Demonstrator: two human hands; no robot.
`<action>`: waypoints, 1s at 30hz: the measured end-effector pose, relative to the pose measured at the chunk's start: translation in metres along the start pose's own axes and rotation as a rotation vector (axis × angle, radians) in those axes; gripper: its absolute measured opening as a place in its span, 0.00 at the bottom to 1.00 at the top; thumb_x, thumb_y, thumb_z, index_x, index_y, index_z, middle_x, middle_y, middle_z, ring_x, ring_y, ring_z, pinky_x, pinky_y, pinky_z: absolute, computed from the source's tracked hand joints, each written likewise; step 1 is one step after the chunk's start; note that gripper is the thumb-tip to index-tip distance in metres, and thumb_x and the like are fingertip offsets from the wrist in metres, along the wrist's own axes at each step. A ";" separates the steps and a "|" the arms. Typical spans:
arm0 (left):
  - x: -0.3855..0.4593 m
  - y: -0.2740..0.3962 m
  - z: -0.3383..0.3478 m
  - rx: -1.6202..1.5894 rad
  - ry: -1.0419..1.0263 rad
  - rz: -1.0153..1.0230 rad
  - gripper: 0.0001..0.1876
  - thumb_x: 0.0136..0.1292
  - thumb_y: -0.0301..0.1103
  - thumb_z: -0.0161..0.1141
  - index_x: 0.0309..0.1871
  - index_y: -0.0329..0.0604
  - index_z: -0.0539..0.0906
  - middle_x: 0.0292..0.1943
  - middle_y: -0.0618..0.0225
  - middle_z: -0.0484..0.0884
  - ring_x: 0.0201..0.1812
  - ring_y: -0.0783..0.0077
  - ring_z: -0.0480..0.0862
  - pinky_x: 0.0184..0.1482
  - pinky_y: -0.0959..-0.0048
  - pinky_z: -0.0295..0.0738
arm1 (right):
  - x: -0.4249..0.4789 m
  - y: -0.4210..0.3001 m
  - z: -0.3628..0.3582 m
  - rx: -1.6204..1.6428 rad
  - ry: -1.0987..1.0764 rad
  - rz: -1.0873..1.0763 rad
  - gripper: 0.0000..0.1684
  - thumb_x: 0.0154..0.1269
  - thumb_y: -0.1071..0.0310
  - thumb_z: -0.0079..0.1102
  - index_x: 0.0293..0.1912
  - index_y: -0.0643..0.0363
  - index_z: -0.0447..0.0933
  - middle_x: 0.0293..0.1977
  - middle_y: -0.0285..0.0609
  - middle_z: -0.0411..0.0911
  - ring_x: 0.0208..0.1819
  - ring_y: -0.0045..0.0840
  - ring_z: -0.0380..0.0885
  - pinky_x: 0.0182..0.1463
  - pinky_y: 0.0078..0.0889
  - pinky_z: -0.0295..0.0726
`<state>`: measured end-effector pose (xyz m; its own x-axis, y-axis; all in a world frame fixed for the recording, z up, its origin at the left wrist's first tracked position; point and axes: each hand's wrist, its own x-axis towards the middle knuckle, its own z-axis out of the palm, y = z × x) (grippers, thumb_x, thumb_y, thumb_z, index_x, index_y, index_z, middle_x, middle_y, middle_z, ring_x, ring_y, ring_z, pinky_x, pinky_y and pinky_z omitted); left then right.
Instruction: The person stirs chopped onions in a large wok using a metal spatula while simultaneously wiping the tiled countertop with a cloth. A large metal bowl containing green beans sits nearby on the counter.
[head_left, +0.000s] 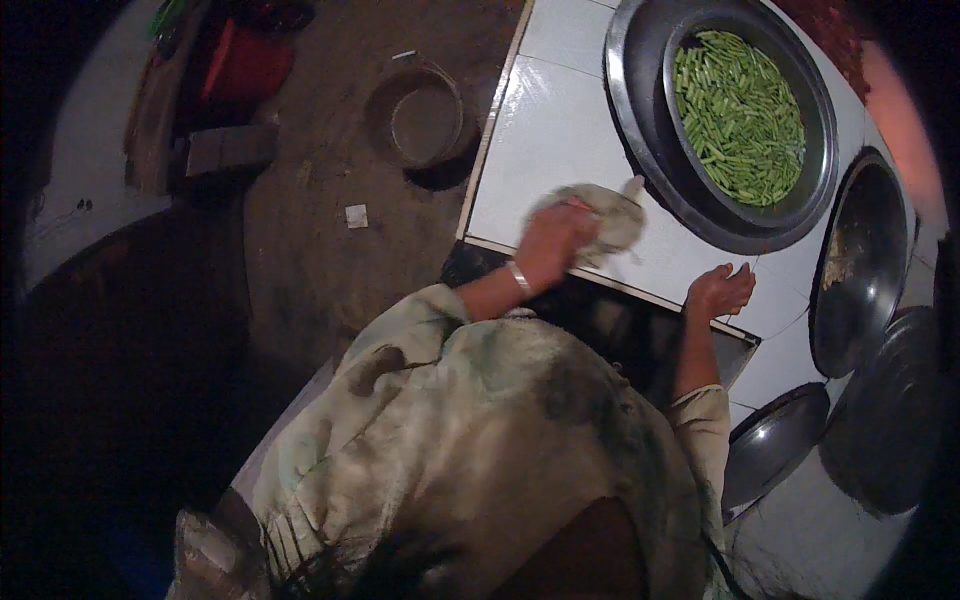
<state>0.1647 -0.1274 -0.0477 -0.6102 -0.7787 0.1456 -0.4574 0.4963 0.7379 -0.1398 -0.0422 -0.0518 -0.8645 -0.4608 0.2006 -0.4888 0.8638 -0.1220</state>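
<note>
My left hand (556, 236), with a pale bangle at its wrist, is shut on a pale cloth (619, 217). Motion blurs both the hand and the cloth, which lies against the white tiled counter (555, 112). My right hand (724, 289) is over the counter near its front edge, fingers loosely curled and nothing visible in them. Just beyond both hands stands a wide dark metal pan (637, 97) with a shiny rim. Inside it sits a smaller basin (671, 101) full of cut green beans (739, 120).
To the right are a dark wok (862, 277) with pale residue, a smaller dark pan (776, 442) and a large round dark pan (877, 420). A bucket (426, 124) stands on the brown floor (322, 292) at left. Farther left is a red container (247, 64).
</note>
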 end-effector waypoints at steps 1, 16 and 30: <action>-0.006 -0.001 -0.033 0.296 -0.037 0.011 0.20 0.60 0.31 0.55 0.58 0.47 0.77 0.53 0.56 0.78 0.57 0.46 0.76 0.59 0.52 0.69 | 0.000 0.002 0.001 -0.007 0.027 0.003 0.25 0.67 0.60 0.53 0.61 0.60 0.71 0.64 0.47 0.65 0.64 0.43 0.64 0.64 0.55 0.62; 0.085 -0.128 -0.171 0.372 0.591 -0.288 0.26 0.59 0.26 0.57 0.64 0.43 0.74 0.59 0.54 0.78 0.60 0.50 0.76 0.62 0.59 0.71 | -0.002 0.001 -0.001 0.046 0.028 -0.014 0.26 0.68 0.62 0.53 0.63 0.59 0.70 0.66 0.52 0.63 0.68 0.44 0.60 0.67 0.54 0.58; 0.173 0.016 0.024 0.226 0.009 0.265 0.15 0.52 0.27 0.56 0.45 0.38 0.81 0.50 0.56 0.79 0.54 0.52 0.76 0.58 0.54 0.70 | -0.002 0.000 -0.005 0.074 0.015 0.043 0.27 0.66 0.62 0.55 0.63 0.58 0.69 0.67 0.50 0.62 0.69 0.43 0.58 0.67 0.53 0.57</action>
<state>0.0367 -0.2449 -0.0262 -0.7218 -0.6139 0.3194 -0.4157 0.7537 0.5091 -0.1377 -0.0403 -0.0471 -0.8833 -0.4201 0.2083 -0.4591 0.8652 -0.2019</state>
